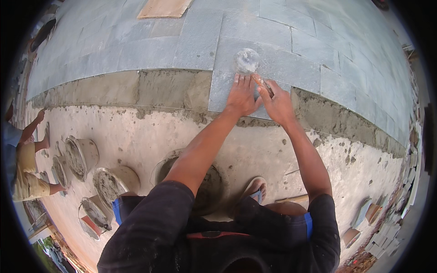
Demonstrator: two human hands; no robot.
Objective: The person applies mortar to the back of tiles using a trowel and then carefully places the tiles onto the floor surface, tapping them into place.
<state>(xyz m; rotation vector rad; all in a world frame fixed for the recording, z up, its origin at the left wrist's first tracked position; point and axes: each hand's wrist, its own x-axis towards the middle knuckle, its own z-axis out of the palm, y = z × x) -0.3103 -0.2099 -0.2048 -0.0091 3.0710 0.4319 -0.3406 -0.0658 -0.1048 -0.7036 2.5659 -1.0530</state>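
My left hand [242, 98] lies with its fingers out on a grey stone tile [219, 91] set over the mortar strip. My right hand [276, 102], just beside it, is closed on the orange handle [262, 83] of a mallet. The mallet's round, pale, dust-covered head [246, 60] is just beyond my left fingertips, over the paved grey tiles [191, 45]. Wet mortar [168, 88] runs to both sides of the tile under my hands.
Buckets of mortar [114, 186] stand on the concrete [132, 136] at lower left, one [209, 186] partly under my left arm. A co-worker [25, 159] crouches at far left. A board [161, 8] lies on the tiles. Loose slabs [382, 232] are stacked at right.
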